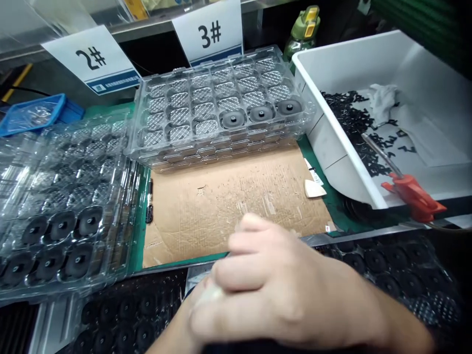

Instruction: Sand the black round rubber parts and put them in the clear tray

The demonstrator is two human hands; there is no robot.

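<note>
My right hand (273,280) is in the lower middle, slightly blurred, its fingers curled into a closed grip. What those fingers hold, if anything, is hidden. My left hand (180,319) lies behind and below it, mostly covered, so its fingers do not show. A pale, blurred patch shows where the two hands meet; I cannot make out what it is. Beyond the hands lies a brown cardboard sheet (228,196) on a green mat. Behind the sheet, a stack of clear plastic trays (177,115) has three black round-cornered parts (261,114) in its front row.
Left stand more clear trays (73,172) with several black parts. At right, a white bin (335,137) holds small black pieces, with a red-handled tool (416,196) on its rim. Filled trays (398,265) lie below the bench edge. A marker (149,201) rests beside the cardboard.
</note>
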